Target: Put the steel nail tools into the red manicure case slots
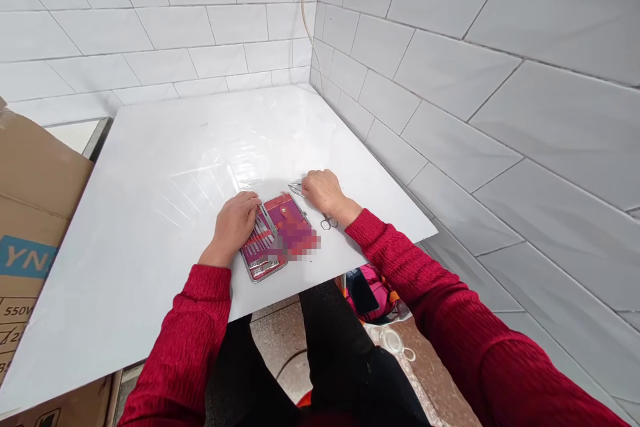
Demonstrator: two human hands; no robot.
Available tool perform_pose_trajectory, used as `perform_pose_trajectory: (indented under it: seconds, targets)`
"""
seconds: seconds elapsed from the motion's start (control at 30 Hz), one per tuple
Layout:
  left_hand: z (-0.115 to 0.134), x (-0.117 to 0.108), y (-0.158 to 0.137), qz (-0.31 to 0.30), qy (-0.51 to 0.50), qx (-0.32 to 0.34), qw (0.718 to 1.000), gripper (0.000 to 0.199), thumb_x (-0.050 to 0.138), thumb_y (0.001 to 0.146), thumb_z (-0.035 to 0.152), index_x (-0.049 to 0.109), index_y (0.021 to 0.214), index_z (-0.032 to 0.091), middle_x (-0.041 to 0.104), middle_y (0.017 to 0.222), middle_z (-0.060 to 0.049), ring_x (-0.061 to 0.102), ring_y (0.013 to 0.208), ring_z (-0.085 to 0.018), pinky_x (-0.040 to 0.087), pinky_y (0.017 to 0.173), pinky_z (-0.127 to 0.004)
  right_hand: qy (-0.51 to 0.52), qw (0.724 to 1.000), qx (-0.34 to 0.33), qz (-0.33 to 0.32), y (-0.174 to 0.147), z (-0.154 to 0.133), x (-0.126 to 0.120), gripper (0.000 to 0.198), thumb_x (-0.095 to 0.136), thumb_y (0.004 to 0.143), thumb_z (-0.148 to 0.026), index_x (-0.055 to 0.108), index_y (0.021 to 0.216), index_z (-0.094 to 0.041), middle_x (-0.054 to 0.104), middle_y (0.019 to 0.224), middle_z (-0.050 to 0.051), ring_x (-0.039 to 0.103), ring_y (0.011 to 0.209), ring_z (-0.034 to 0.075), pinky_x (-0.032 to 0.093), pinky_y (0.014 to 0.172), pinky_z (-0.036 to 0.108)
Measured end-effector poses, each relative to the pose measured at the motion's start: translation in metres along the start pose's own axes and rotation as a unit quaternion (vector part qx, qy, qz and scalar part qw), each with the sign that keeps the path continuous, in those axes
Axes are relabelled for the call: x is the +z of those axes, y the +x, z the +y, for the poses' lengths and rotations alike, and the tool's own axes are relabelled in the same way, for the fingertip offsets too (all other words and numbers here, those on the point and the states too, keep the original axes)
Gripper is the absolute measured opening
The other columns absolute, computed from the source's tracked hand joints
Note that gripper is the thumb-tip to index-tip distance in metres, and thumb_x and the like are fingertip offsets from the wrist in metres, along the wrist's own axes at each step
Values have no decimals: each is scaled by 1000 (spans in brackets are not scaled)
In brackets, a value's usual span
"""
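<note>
An opened manicure case [289, 213] with a purple lining lies on the white table. Several slim metal tools [261, 240] and nail clippers [265, 268] sit in its left half. My left hand [234, 225] has its fingers curled over the upper left edge of the case. To the right of the case, my right hand [324, 192] is closed, low over the table. A silver metal tool with thin arms [296, 188] sticks out from its fingers; its exact kind is hidden. Small scissors [329, 222] lie beside my right wrist, their blades partly covered.
Clear plastic film [200, 187] covers part of the white table [150, 280]. Tiled walls meet behind it and close in the right side. A cardboard box [35, 193] stands left. Below the front edge are a pink bag [377, 287] and my legs.
</note>
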State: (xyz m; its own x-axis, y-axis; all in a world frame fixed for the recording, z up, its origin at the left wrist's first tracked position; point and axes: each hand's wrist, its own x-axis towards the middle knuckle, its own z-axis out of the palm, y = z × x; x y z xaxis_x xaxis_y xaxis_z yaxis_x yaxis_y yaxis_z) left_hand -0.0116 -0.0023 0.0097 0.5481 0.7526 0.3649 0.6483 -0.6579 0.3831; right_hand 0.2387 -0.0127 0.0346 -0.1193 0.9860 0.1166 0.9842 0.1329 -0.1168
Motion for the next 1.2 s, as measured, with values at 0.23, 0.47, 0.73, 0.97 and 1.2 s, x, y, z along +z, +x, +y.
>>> perform_pose_trajectory:
  seconds: [0.23, 0.47, 0.73, 0.97, 1.2]
  targets:
    - [-2, 4, -2, 7, 13, -6, 1000, 35, 38, 97, 21, 72, 96, 23, 72, 111, -8, 65, 108, -26, 54, 90, -43, 275, 958, 62, 50, 6, 6, 9, 14, 62, 83, -20, 63, 69, -19, 67, 68, 4, 57, 63, 16, 36, 60, 29]
    - [0, 6, -3, 17, -4, -24, 1000, 34, 39, 98, 24, 73, 95, 23, 72, 109, -7, 66, 106, -25, 54, 89, -41, 692, 717, 42, -68, 10, -5, 29, 41, 87, 61, -40, 68, 89, -16, 68, 66, 0, 46, 48, 7, 30, 44, 21]
    - [19, 6, 1, 59, -220, -147, 963, 31, 57, 96, 40, 73, 116, 24, 75, 121, -5, 68, 111, -25, 52, 100, -40, 718, 669, -3, -189, -2, -13, 26, 49, 92, 62, -35, 69, 102, -17, 73, 72, 1, 50, 51, 8, 30, 44, 20]
    - [30, -3, 3, 37, -372, -185, 909, 29, 67, 89, 47, 80, 100, 23, 79, 109, -3, 70, 101, -23, 55, 93, -38, 722, 656, -33, -216, -4, -15, 29, 48, 91, 64, -38, 62, 96, -17, 72, 68, -1, 45, 46, 6, 26, 42, 20]
    - [36, -7, 2, 57, -408, -223, 883, 27, 74, 83, 46, 81, 92, 21, 79, 108, -7, 71, 101, -24, 55, 96, -41, 706, 676, -54, -205, -10, -19, 22, 40, 86, 71, -45, 67, 91, -16, 72, 71, 1, 49, 48, 7, 32, 43, 20]
